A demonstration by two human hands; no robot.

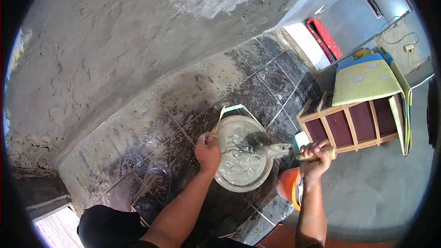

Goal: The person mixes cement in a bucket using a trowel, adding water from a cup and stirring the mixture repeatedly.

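A round bucket [268, 174] of wet grey mortar [241, 165] stands on the dark tiled floor in front of me. My left hand [209, 152] is closed at the bucket's left side, around the lower end of its raised handle [234, 108]. The wooden grip of a mortar-coated trowel [278, 150] is in my closed right hand [316, 158]. Its blade reaches over the right rim, and the tip is hard to make out against the mortar. Close below the right hand is an orange bucket [287, 184], partly hidden by the wrist.
A plastered wall [105, 50] with damp patches runs along the left and top. Mortar-smeared tiles [266, 80] surround the bucket. To the right stands a wooden-framed rack [337, 126] with yellow sheets [367, 80] on it. A red padded item [325, 39] lies further back.
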